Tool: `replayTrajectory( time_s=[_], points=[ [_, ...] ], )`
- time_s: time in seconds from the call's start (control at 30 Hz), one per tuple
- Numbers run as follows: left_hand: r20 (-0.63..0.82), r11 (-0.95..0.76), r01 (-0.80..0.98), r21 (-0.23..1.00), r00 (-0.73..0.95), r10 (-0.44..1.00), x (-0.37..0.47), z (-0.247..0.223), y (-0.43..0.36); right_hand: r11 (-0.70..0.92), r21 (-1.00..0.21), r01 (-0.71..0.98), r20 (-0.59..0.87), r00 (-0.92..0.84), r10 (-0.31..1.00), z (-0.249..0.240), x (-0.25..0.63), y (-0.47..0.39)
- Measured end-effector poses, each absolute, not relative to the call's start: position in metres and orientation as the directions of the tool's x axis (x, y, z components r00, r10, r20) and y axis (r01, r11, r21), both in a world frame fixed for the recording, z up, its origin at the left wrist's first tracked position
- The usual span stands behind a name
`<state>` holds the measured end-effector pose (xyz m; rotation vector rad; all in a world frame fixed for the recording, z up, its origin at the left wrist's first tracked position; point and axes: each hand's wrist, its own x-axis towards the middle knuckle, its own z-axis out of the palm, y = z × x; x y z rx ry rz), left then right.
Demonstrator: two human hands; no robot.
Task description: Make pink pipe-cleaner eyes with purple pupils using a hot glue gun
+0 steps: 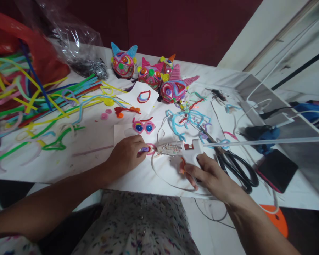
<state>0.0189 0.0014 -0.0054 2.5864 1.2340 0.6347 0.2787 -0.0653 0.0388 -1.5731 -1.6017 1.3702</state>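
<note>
My right hand (211,173) is wrapped round the grip of a white hot glue gun (192,154), fingers at its orange trigger. The nozzle points left, close to my left hand (129,152). Left thumb and fingers are closed on a small purple piece (144,149), perhaps a coiled pipe cleaner; its exact form is unclear. Beside it, partly covered by the fingers, lies a pink and red pipe cleaner loop (150,148). Just above sits a pair of pink pipe cleaner rings with blue googly eyes (143,127) on a white paper sheet (119,131).
Several decorated pipe cleaner heads (150,76) stand at the back. Loose pipe cleaners (50,102) and a red bag (58,67) fill the left. Black-handled scissors (236,166) lie right of the gun, near a dark square object (278,170). A cable (159,173) curves across the front.
</note>
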Motion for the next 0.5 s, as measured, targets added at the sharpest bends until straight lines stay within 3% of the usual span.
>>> replayTrajectory(
  time_s=[0.5],
  points=[
    [0.275, -0.616, 0.697, 0.368, 0.551, 0.788, 0.0194, -0.0023, -0.0005, -0.178, -0.904, 0.389, -0.283, -0.233, 0.930, 0.0416, 0.2771, -0.0719]
  ],
)
